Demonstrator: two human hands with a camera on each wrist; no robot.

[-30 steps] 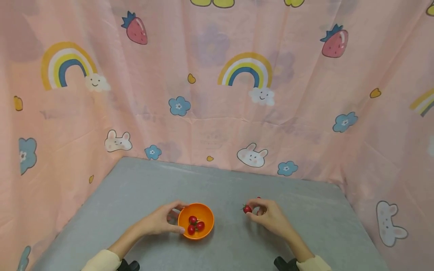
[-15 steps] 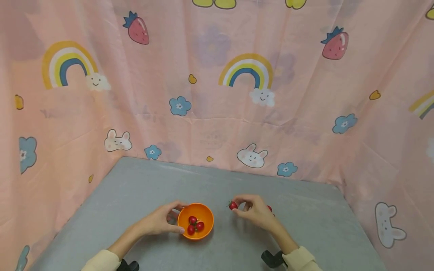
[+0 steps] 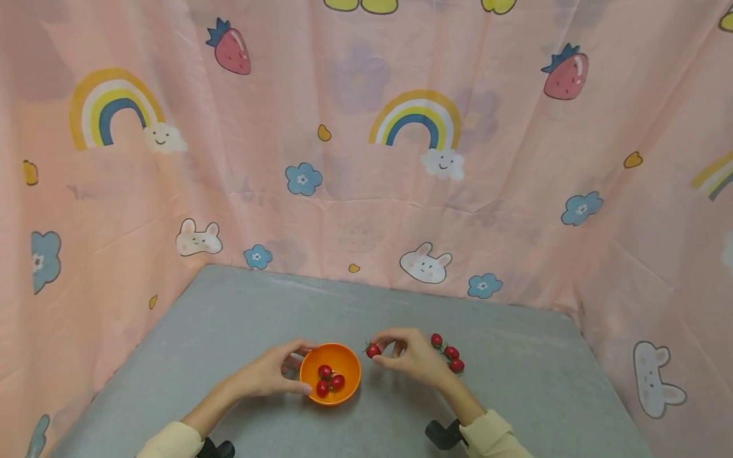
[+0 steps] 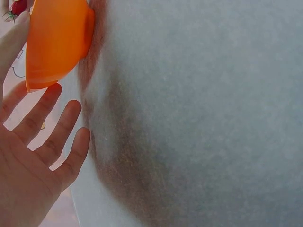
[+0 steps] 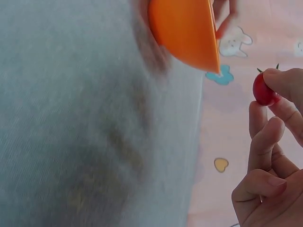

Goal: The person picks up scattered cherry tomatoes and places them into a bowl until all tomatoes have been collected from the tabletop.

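Observation:
An orange bowl stands on the grey table with 3 cherry tomatoes inside. My left hand holds the bowl by its left side, thumb at the near rim and fingers spread on the far side; in the left wrist view the thumb and fingertips touch the bowl wall. Just right of the bowl, my right hand pinches a cherry tomato between thumb and fingertips. In the right wrist view that tomato, green stem up, is raised near the bowl's rim and apart from it.
Behind and right of my right hand, 3 more cherry tomatoes lie in a short row on the grey table. A pink printed curtain closes off the back and both sides.
My right hand has carried its cherry tomato leftward, closer to the bowl, uncovering the tomatoes lying on the table. The left hand and the bowl have stayed in place.

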